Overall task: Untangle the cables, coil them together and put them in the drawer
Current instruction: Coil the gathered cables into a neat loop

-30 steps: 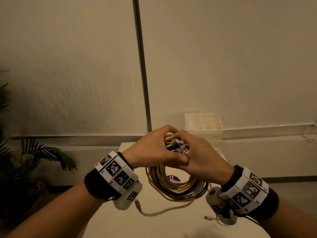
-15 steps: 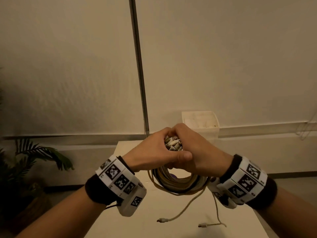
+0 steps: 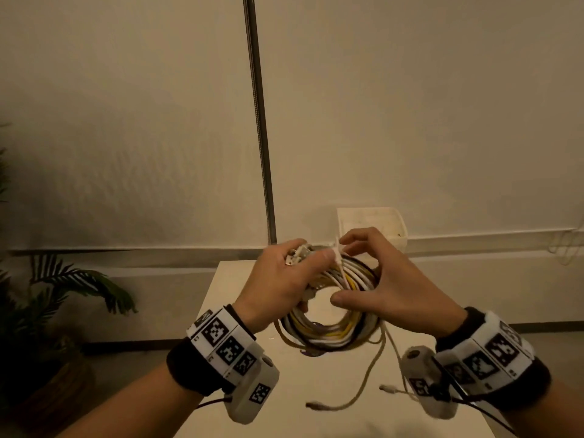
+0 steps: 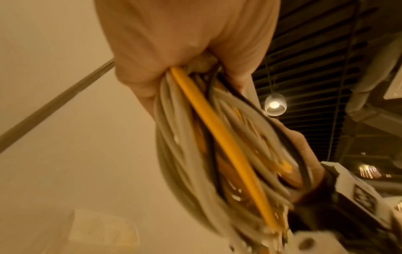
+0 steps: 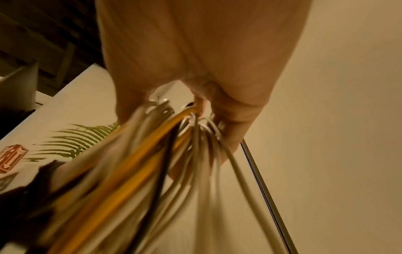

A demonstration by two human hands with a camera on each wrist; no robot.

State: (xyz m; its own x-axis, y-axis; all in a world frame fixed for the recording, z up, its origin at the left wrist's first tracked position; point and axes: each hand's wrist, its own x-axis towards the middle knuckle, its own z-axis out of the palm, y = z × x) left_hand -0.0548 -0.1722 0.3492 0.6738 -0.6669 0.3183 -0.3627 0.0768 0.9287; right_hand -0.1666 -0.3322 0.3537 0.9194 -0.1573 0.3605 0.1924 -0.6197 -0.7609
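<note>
Head view: hands apart since half a second ago, coil (image 3: 331, 311) exposed.
Left hand (image 3: 284, 279): fingers grip coil, plugs.
Right hand (image 3: 385, 286): fingers pinch a white strand (image 3: 339, 263).
Meaning: binding under way; drawer step pending.

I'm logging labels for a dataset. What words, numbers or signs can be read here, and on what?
No text reads clearly.
Purple sticker on the table, under the cable coil: mostly hidden, unreadable.
Left wristband and right wristband: black-and-white square codes; the small marks beside them are too tiny to read.
Red sign in the right wrist view: blurred, unreadable.
</note>
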